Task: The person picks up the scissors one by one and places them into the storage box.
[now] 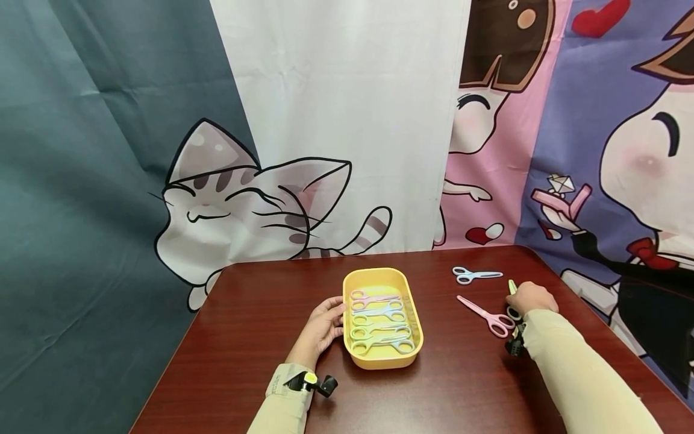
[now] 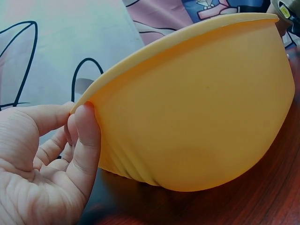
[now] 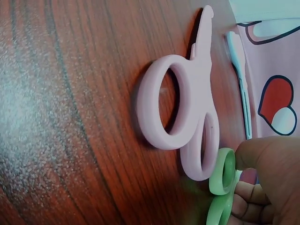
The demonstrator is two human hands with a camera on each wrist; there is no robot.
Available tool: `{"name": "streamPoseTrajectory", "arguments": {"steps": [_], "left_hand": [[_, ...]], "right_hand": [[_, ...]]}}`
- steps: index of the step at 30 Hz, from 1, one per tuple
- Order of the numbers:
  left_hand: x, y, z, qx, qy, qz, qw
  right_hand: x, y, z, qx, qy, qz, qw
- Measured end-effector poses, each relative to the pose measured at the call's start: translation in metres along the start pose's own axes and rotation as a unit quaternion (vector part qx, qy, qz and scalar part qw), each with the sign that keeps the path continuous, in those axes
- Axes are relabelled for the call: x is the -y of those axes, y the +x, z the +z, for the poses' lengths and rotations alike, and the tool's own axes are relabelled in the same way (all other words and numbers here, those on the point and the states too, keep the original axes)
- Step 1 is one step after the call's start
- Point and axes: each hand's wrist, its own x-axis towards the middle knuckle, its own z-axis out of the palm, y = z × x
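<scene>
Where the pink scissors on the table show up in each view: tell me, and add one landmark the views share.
Head: pink scissors right of centre, just left of the right hand.
Left wrist: not in it; the yellow tray fills most of the picture.
Right wrist: slightly right of centre, tip up.
Shared landmark: the dark red table.

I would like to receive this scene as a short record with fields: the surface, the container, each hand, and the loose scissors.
Surface: dark red-brown wood-grain table
Container: yellow rounded-rectangular tray
Contents: row of pink, blue and green scissors; exact count unclear
Left hand: holds the tray's left side at the rim
Right hand: grips pale-green scissors, right of the tray
Loose scissors: pink-handled scissors beside the right hand; light-blue scissors farther back
Backdrop: cartoon-printed cloth
</scene>
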Motion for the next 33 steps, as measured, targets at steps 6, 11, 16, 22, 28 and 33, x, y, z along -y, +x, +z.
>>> {"name": "streamPoseTrajectory", "arguments": {"steps": [6,11,16,22,28,33], "left_hand": [[0.0,0.001,0.0,-0.003,0.003,-0.001,1.0],[0.001,0.001,0.0,-0.003,0.001,-0.001,1.0],[0.002,0.001,0.0,0.001,0.003,0.002,1.0],[0.003,0.003,0.0,-0.003,0.0,-0.002,1.0],[0.003,0.003,0.0,0.001,-0.001,0.001,1.0],[0.003,0.004,-0.003,-0.001,0.004,0.003,1.0]], "right_hand": [[-0.001,0.001,0.0,0.006,-0.002,0.001,1.0],[0.001,0.001,-0.002,0.012,-0.006,0.012,1.0],[0.007,0.002,-0.002,0.013,-0.009,0.021,1.0],[0.018,0.009,0.005,-0.014,-0.042,0.004,0.999],[0.033,0.022,0.009,-0.035,-0.043,-0.036,0.998],[0.046,0.037,0.014,-0.052,-0.046,-0.129,0.989]]}}
